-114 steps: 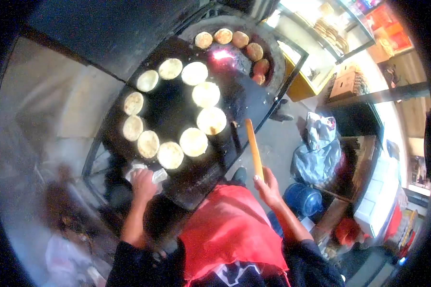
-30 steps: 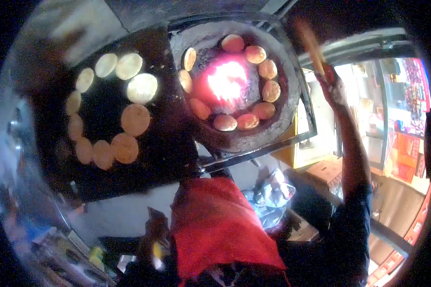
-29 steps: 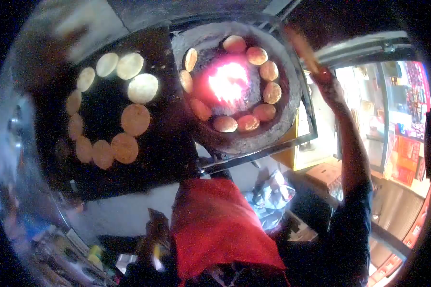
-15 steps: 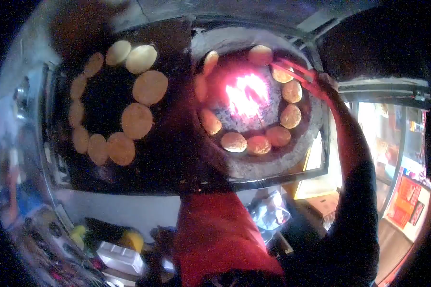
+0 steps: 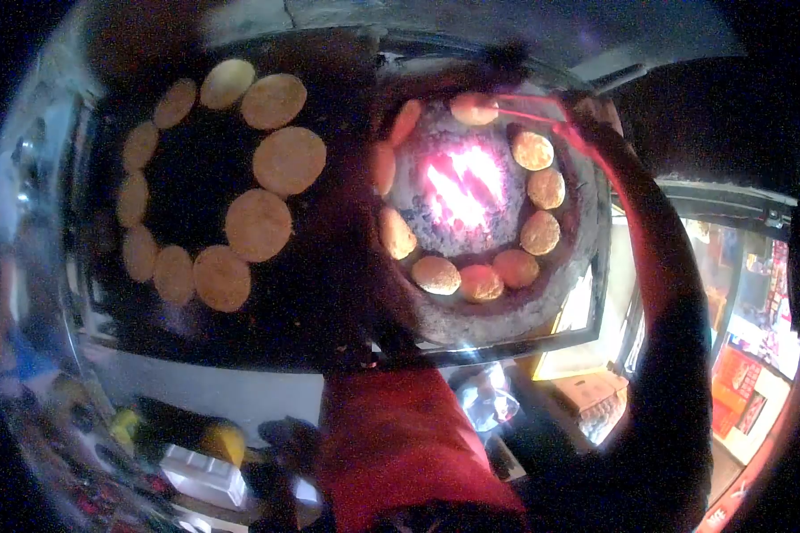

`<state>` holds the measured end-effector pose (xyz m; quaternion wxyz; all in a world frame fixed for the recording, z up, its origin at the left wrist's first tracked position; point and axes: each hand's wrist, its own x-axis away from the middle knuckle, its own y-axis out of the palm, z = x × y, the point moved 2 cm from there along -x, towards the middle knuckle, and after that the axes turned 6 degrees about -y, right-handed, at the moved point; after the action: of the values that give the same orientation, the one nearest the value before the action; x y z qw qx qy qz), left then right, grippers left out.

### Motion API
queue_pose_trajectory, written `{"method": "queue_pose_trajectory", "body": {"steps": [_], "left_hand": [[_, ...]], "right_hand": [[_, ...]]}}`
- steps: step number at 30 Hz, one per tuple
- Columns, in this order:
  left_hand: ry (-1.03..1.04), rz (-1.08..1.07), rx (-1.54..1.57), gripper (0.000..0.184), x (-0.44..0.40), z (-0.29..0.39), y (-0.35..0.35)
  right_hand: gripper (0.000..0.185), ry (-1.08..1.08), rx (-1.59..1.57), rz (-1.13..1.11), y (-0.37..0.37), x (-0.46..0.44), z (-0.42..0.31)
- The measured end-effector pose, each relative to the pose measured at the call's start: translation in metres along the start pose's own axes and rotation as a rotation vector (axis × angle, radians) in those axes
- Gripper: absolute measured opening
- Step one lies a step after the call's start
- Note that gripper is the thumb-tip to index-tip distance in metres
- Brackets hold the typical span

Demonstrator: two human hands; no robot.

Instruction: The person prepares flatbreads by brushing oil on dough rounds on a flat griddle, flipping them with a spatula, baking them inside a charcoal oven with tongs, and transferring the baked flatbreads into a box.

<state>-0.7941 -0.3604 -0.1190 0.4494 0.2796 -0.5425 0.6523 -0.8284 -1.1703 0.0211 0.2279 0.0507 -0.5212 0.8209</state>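
Observation:
My right hand is closed round a pair of tongs over the far right of a round clay oven. The tong tips reach a round flatbread at the oven's far side; whether they grip it I cannot tell. Several more flatbreads, such as a browned one just below the tongs, form a ring around glowing coals. To the left, a ring of flat round breads lies on a dark surface, one of them paler. My left hand is not in view.
The fire glows brightly inside the oven rim, close to my right arm. A metal edge runs along the near side. Below are a crumpled plastic bag, a cardboard box and a white container.
My right hand has shifted the tongs from the browned flatbread at the upper right to the one at the oven's far side. The camera view has shifted slightly.

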Motion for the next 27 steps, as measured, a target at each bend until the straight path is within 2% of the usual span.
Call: {"method": "queue_pose_trajectory", "body": {"steps": [2, 6, 7, 8, 10, 11, 12, 14, 15, 20, 22, 24, 25, 26, 27], "left_hand": [[0.027, 0.007, -0.013, 0.030, -0.002, 0.009, -0.006], [0.015, -0.019, 0.003, 0.030, -0.002, -0.004, -0.004], [0.022, -0.025, 0.005, 0.030, -0.003, -0.005, -0.005], [0.025, -0.026, 0.003, 0.030, -0.003, -0.006, -0.005], [0.034, -0.036, -0.002, 0.031, -0.003, -0.008, -0.006], [0.038, -0.040, -0.007, 0.031, -0.003, -0.009, -0.006], [0.043, -0.043, -0.010, 0.031, -0.002, -0.010, -0.006], [0.046, -0.052, -0.026, 0.031, -0.001, -0.010, -0.007], [0.047, -0.056, -0.029, 0.031, 0.001, -0.011, -0.007], [0.050, -0.073, -0.062, 0.031, 0.010, -0.009, -0.009], [0.021, -0.089, -0.162, 0.031, 0.015, -0.006, -0.010], [0.000, -0.094, -0.260, 0.031, 0.020, 0.003, -0.018], [0.017, -0.087, -0.196, 0.031, 0.023, 0.009, -0.025], [0.099, -0.085, 0.100, 0.031, 0.024, 0.007, -0.028], [0.095, -0.083, 0.094, 0.031, 0.019, -0.007, -0.021]], "right_hand": [[0.062, -0.094, 0.056, 0.100, -0.011, -0.006, -0.003], [0.065, -0.063, 0.079, 0.258, -0.003, 0.012, 0.001], [0.065, 0.002, 0.001, 0.109, 0.012, 0.019, 0.010], [0.065, 0.007, 0.006, 0.099, -0.013, 0.031, 0.000], [0.061, 0.296, -0.235, -0.208, -0.052, 0.060, -0.015], [0.055, 0.403, -0.295, -0.270, -0.038, 0.073, -0.009], [0.055, 0.408, -0.295, -0.281, -0.038, 0.088, -0.011], [0.050, 0.443, -0.511, -0.291, -0.037, 0.120, -0.018], [0.050, 0.251, -0.713, 0.120, 0.091, 0.143, 0.014], [0.039, 0.337, -0.742, 0.081, 0.105, 0.186, -0.011], [0.039, 0.460, -0.875, -0.080, 0.124, 0.191, -0.012], [0.044, 0.401, -0.855, -0.043, 0.121, 0.184, -0.020], [0.042, 0.356, -0.736, -0.070, 0.117, 0.175, -0.024], [0.044, 0.311, -0.616, -0.096, 0.117, 0.169, -0.026], [0.050, 0.439, -0.520, -0.196, 0.125, 0.170, -0.022]]}}
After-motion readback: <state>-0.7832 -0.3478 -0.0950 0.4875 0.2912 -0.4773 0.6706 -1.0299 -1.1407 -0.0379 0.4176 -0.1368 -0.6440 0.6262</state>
